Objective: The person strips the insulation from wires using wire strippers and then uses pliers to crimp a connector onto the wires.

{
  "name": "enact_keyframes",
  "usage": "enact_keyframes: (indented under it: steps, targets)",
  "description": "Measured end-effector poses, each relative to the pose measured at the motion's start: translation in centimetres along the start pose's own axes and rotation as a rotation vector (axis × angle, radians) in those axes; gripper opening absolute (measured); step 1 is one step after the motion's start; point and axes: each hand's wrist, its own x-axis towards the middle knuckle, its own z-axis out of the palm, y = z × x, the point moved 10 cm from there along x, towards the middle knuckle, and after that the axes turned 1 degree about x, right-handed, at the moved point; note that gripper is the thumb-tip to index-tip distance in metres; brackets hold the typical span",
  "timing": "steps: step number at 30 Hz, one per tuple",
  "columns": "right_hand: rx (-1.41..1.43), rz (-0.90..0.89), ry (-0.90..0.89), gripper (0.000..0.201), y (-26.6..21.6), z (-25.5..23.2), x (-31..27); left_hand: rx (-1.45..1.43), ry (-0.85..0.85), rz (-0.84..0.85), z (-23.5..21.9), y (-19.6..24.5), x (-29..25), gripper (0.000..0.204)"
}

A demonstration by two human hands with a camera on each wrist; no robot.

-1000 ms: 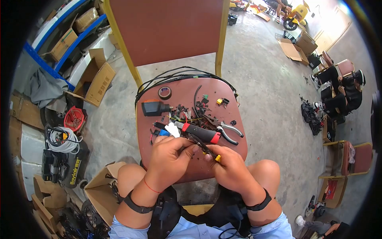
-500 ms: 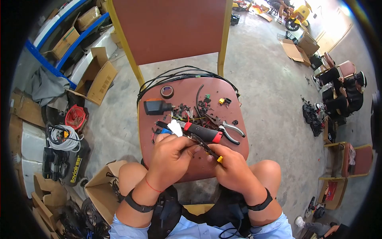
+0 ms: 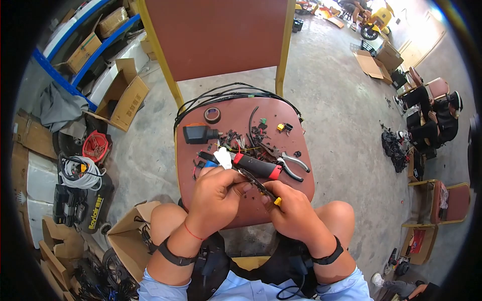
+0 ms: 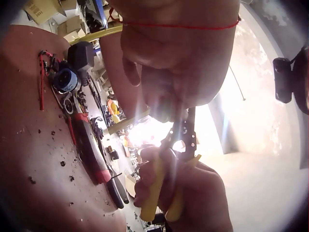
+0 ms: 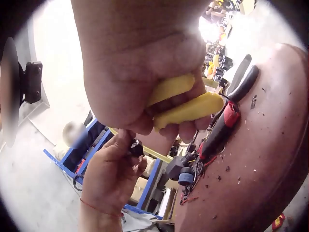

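Observation:
My right hand [image 3: 293, 208] grips wire strippers with yellow handles [image 5: 190, 110] and dark, hole-punched blades [image 4: 183, 140]. The blades point up and left toward my left hand [image 3: 213, 198], whose thumb and fingers pinch a small black piece [image 5: 136, 148] at the tool's head. Fingers mostly cover that piece, and I cannot tell its kind. Both hands are over the front of the red chair seat [image 3: 246, 215]. Just beyond them lie a black-and-red handled tool [image 3: 258, 167], a white scrap [image 3: 224, 158] and pliers [image 3: 292, 165] with grey-and-black handles.
Wire clippings and small parts litter the seat's middle. A tape roll [image 3: 212, 115] and a black boxy part [image 3: 197, 134] lie at its back left, with looped black cables [image 3: 236, 93] along the rear edge. An open carton [image 3: 131, 228] stands by the left knee.
The hands keep nearly the same pose around the wire strippers. The yellow handle shifts slightly right and down, and the head view shifts a little.

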Motion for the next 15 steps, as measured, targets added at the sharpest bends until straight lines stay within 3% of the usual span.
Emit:
enact_keyframes:
  steps: [11, 14, 15]
  targets:
    - [-0.011, -0.061, 0.066, 0.024, -0.6, -0.4, -0.1, 0.01, 0.028, 0.062, -0.5, 0.6, -0.1, 0.01]
    - [-0.185, -0.239, 0.144, 0.028, -1.9, -0.6, 0.0, 0.008, 0.043, 0.071, -0.5, 0.2, -0.2, 0.011]
    - [-0.155, -0.204, 0.127, 0.03, -1.7, -0.5, 0.1, 0.001, 0.046, 0.069, -0.5, 0.0, -0.2, 0.011]
